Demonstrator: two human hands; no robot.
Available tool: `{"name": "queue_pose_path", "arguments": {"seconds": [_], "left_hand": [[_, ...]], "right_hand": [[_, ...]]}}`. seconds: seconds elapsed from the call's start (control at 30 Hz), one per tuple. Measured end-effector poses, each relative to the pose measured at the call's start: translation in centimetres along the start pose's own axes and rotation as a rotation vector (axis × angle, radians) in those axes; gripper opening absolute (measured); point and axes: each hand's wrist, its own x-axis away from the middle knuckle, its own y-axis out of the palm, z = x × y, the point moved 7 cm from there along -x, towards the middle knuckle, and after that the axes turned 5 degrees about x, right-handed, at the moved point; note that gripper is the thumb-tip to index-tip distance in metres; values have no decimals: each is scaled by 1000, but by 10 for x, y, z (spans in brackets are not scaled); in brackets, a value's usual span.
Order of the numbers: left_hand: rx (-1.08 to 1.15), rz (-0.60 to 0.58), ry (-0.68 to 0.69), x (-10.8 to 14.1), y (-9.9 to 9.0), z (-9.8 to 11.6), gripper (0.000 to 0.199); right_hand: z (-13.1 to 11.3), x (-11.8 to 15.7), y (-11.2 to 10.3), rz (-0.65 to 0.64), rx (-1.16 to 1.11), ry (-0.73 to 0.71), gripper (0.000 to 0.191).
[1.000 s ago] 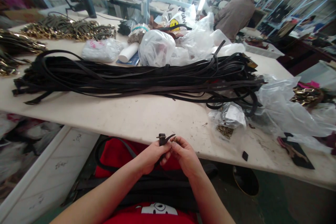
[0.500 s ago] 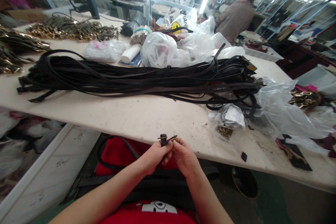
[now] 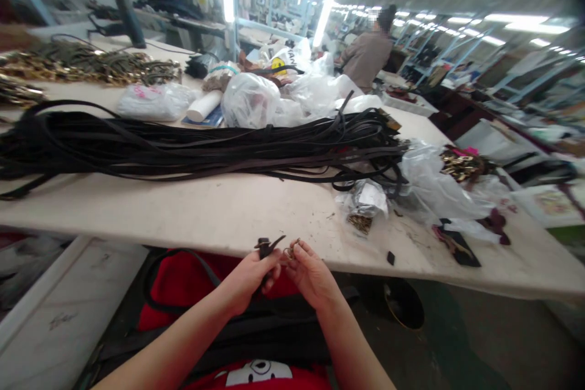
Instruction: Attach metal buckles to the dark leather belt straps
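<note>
My left hand [image 3: 259, 275] is closed around a dark strap [image 3: 270, 247] near the table's front edge; the strap's loop and pointed tip stick up above the fingers. Just to its right, my right hand [image 3: 307, 268] pinches a small gold-coloured metal piece [image 3: 292, 250] between thumb and fingers. The two hands are close together, with the strap tip and the metal piece apart. Beyond them a long bundle of black straps [image 3: 205, 146] lies across the table. Part of another black strap [image 3: 155, 280] curves over the red cloth in the lap.
On the table [image 3: 256, 213] are a bag of small metal parts [image 3: 361, 222], clear plastic bags [image 3: 251, 100], a small black piece [image 3: 390, 258] and gold hardware with straps [image 3: 91, 67]. A person [image 3: 368, 55] stands beyond the table. A round dark container [image 3: 404, 303] is below its edge.
The view has turned right. My hands have moved apart slightly, and the metal piece now shows away from the strap tip.
</note>
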Motion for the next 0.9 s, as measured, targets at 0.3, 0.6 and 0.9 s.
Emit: {"name": "queue_pose_path", "arguments": {"seconds": [0.3,0.6,0.9], "left_hand": [[79,78,-28,-9,-20,2,46],[75,114,-19,-9,-23,7,53],[69,-15,34,-8,-14,14,46]], "right_hand": [[-65,11,-117,399,155,-320,32],[-127,-17,-181,655,396,-488,35],[-124,-2,-162,611,382,-444,42]]}}
